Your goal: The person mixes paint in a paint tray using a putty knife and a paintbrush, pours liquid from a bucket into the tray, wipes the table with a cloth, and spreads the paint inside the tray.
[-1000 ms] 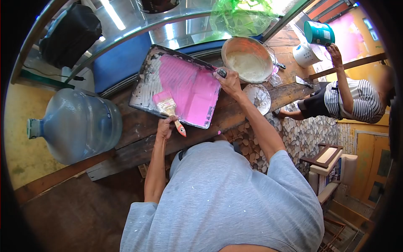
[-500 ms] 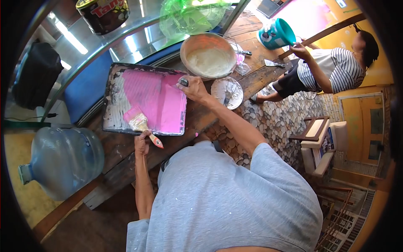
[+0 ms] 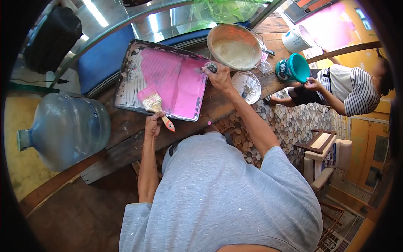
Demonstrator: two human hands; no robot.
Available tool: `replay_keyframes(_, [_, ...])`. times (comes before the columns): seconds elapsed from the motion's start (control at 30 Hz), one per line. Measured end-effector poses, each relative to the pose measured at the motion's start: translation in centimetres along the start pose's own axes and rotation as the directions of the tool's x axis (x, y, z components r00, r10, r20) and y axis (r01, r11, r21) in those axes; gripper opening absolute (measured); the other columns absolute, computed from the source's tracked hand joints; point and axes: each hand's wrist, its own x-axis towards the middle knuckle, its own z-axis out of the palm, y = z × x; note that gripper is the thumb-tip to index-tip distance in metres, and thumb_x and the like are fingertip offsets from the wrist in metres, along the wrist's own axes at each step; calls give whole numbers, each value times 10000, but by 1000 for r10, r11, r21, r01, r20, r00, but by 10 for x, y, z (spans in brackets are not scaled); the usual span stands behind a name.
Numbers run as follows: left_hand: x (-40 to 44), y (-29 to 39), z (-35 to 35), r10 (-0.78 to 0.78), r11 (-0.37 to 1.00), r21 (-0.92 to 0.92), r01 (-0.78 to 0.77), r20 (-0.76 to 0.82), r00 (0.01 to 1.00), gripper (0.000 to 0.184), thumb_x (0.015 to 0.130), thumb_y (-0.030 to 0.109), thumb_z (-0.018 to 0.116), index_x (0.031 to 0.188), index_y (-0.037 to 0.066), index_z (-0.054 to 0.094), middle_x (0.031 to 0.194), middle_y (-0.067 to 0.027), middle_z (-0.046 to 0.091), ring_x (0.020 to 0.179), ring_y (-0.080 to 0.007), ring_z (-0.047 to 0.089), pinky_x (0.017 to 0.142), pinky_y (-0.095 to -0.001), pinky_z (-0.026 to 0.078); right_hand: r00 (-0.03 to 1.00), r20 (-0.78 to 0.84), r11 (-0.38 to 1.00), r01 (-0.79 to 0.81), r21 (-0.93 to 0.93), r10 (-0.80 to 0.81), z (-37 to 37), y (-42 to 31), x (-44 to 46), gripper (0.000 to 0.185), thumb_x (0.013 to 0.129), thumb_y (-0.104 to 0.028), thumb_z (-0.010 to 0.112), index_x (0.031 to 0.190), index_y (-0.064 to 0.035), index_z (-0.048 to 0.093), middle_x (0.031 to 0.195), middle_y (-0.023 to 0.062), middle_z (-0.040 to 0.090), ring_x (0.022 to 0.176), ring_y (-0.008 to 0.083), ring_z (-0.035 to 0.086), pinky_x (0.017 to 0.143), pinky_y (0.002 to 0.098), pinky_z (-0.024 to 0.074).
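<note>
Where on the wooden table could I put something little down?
Bare wood shows on the table between the water jug and paint tray, plus a narrower bit between tray and white plate. It's crowded around the basin and teal bucket.

Teal bucket [image 3: 293, 68] nearer table edge [image 3: 224, 111]

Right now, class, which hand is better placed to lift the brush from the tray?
Probably the left hand: it is at the handle of the brush, by the near edge of the tray. The right hand is farther away, gripping a dark knob.
</note>
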Motion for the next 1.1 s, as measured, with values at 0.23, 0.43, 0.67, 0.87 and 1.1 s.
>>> replay_keyframes(0.23, [-3, 3, 4, 7, 1000, -16, -7, -4, 1000, 53, 707, -1, 629, 752, -28, 621, 760, -56, 601, 713, -144, 581, 671, -268, 463, 992, 77, 967, 114, -229, -98, 7, 5, -16, 234, 739, -212, 631, 774, 17, 597, 684, 179, 587, 600, 292, 589, 582, 352, 460])
replay_keyframes(0.43, [-3, 2, 5, 21, 1000, -22, -21, -4, 1000, 52, 717, -6, 628, 764, -24, 615, 735, -43, 590, 688, -127, 569, 647, -253, 459, 998, 49, 987, 41, -152, -34, 12, -22, -59, 211, 763, -203, 633, 785, 6, 610, 697, 163, 590, 581, 257, 584, 553, 327, 459])
replay_keyframes(0.67, [3, -5, 4, -17, 998, -58, 15, -39, 999, 95, 753, -15, 570, 846, -32, 573, 824, -70, 564, 799, -168, 552, 739, -304, 448, 968, 57, 959, 252, -128, -246, 18, -28, -102, 186, 731, -159, 620, 866, -33, 599, 818, 138, 608, 717, 288, 594, 641, 368, 483])
replay_keyframes(0.87, [10, -7, -21, -55, 991, 126, 51, 26, 998, 95, 777, 71, 580, 795, -10, 626, 745, -34, 579, 705, -134, 555, 667, -278, 446, 984, 100, 989, 147, -7, -146, 15, -58, -109, 192, 756, -150, 627, 877, -3, 601, 828, 150, 610, 749, 294, 602, 664, 356, 480])
replay_keyframes(1.1, [7, -4, -13, 13, 993, 117, -16, 26, 1000, 123, 769, 97, 599, 804, -17, 629, 771, -52, 594, 721, -149, 562, 688, -291, 451, 971, 204, 992, 127, -10, -122, 18, -40, -111, 212, 760, -171, 630, 889, -7, 595, 832, 150, 609, 738, 289, 603, 658, 355, 481])
